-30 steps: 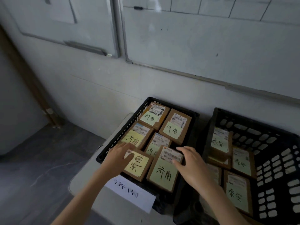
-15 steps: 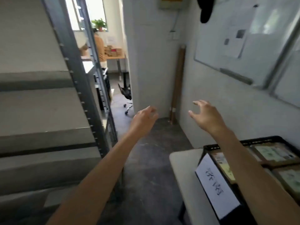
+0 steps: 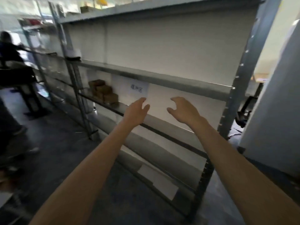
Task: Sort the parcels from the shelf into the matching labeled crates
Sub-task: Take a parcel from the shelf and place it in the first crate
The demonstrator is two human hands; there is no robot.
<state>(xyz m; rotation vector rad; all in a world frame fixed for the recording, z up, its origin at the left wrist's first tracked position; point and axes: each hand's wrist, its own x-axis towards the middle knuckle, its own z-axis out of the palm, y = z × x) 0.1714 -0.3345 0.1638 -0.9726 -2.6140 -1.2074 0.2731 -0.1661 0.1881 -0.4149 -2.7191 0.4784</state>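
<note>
Head view has both bare forearms reaching forward, the hands side by side and apart in front of a grey metal shelf (image 3: 162, 78). The left hand (image 3: 136, 111) is released, its fingers loosely extended and grasping nothing. The right hand (image 3: 183, 109) is likewise released, its fingers gently curved and its thumb spread wide, touching no object. Both hands hover before the front edge of the middle shelf board, against the pale back panel. The brown cardboard parcels (image 3: 103, 93) sit in a small stack at the left end of that same board, close to the left upright and well to the left of the left hand. A white paper label (image 3: 138, 88) with blue writing, too blurred to read, is fixed to the back panel between the parcels and the hands, just above the left hand. A white sheet (image 3: 159, 181) lies on a lower board, near its front edge. At the far left edge of the picture a blurred person (image 3: 9, 51) in dark clothing stands on the grey floor (image 3: 56, 143).
</note>
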